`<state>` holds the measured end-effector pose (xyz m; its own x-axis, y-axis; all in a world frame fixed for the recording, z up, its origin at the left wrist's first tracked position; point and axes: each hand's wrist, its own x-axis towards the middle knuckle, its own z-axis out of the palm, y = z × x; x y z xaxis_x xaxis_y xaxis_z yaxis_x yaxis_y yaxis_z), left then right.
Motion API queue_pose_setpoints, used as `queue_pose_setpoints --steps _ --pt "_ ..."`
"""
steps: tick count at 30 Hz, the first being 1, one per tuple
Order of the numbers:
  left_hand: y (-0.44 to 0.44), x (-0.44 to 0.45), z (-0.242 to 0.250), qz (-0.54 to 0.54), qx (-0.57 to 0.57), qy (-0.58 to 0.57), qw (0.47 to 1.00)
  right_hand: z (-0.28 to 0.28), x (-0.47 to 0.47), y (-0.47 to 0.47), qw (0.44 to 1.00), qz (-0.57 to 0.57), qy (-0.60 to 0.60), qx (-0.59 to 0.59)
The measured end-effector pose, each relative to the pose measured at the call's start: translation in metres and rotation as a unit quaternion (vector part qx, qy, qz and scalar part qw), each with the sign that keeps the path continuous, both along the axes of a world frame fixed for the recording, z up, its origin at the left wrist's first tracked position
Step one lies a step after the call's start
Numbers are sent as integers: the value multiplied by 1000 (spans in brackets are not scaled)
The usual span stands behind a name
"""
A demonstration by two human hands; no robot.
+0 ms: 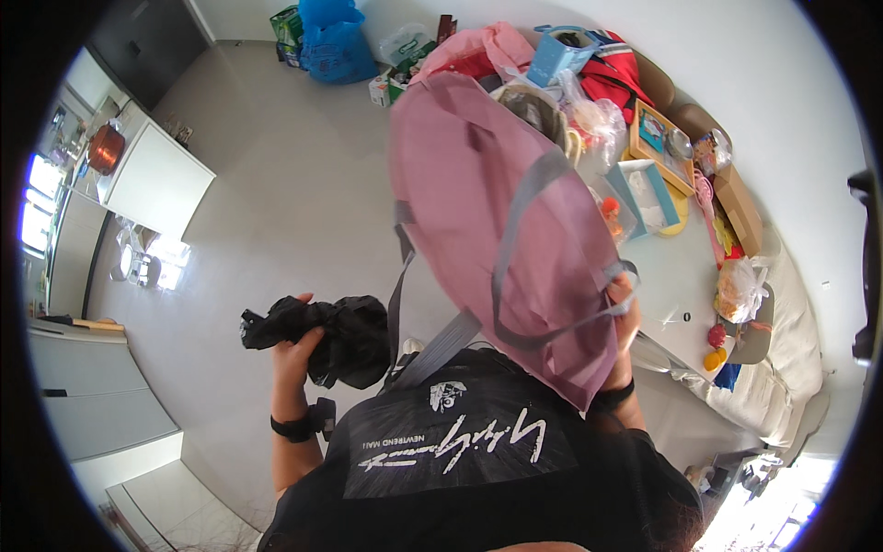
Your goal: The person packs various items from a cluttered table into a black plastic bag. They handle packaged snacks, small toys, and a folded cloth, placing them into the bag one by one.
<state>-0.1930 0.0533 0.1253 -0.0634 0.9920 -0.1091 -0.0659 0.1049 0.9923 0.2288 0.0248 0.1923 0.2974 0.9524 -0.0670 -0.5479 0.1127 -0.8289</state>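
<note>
A large pink fabric bag [455,186] with grey webbing straps hangs in front of my body. My right hand [624,314] is closed around a grey strap [507,276] at the bag's right edge. Off to the left, my left hand [296,345] grips a crumpled black plastic bag [352,338], apart from the pink one. Another wide grey strap [438,348] runs down from the pink bag against my black T-shirt [476,441]. What the pink bag contains is hidden.
On the right, a table [669,276] bears a light-blue box [641,196], a wooden tray [638,141] and plastic bags. A blue plastic bag [338,48] stands on the floor by the wall. A white counter [155,172] juts in at left, and a cream sofa [793,345] lies far right.
</note>
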Motion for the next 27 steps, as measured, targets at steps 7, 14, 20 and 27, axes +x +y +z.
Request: queue_pose_setpoints --steps 7,14,20,27 --pt "-17 -68 11 -7 38 120 992 -10 -105 94 958 222 -182 16" --pt "31 -80 9 -105 174 421 884 -43 -184 167 895 366 -245 78" --pt "132 -70 23 -107 66 411 903 -47 -213 243 859 431 -251 111" --pt "238 -58 37 -39 45 344 937 -45 -212 329 866 425 -241 109"
